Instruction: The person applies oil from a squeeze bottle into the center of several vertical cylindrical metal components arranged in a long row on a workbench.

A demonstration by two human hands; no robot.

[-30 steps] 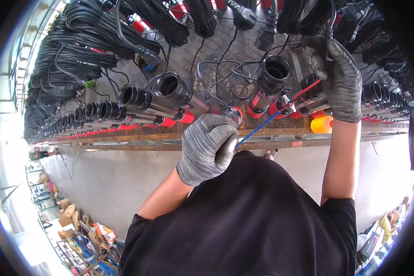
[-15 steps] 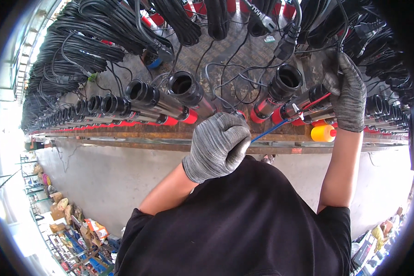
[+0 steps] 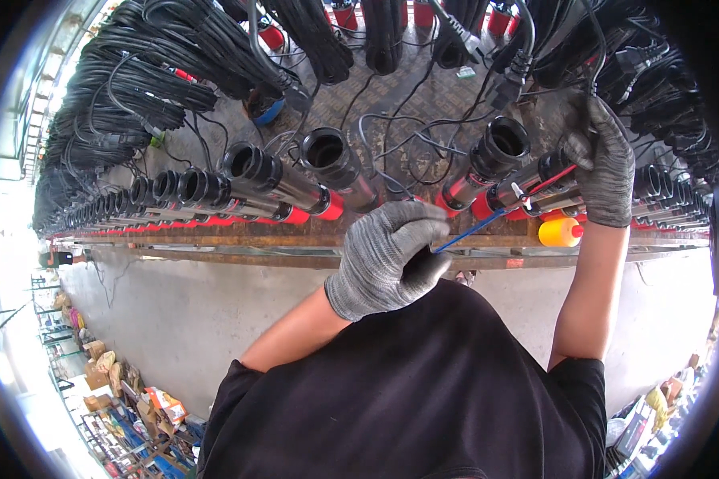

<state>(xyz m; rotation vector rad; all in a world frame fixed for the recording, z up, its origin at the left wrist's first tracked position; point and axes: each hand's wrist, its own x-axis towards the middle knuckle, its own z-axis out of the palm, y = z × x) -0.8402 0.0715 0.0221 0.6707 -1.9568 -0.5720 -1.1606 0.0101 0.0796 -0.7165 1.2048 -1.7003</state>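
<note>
Worn, print-like marks on bench top (image 3: 337, 112), no text readable

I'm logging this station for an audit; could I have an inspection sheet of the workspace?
Surface: bench, dark, scuffed.
Job's things: tubes in a row; blue strand beside left hand, red strand near right hand.
Clutter: yellow bottle near the bench's edge.
Grippers: both hands gloved; left thumb and fingertips apart, right fingers curled; grips unclear.
Cables: black cables, bundled at far side, some loose.
Surroundings: grey floor; boxes lower left.
</note>
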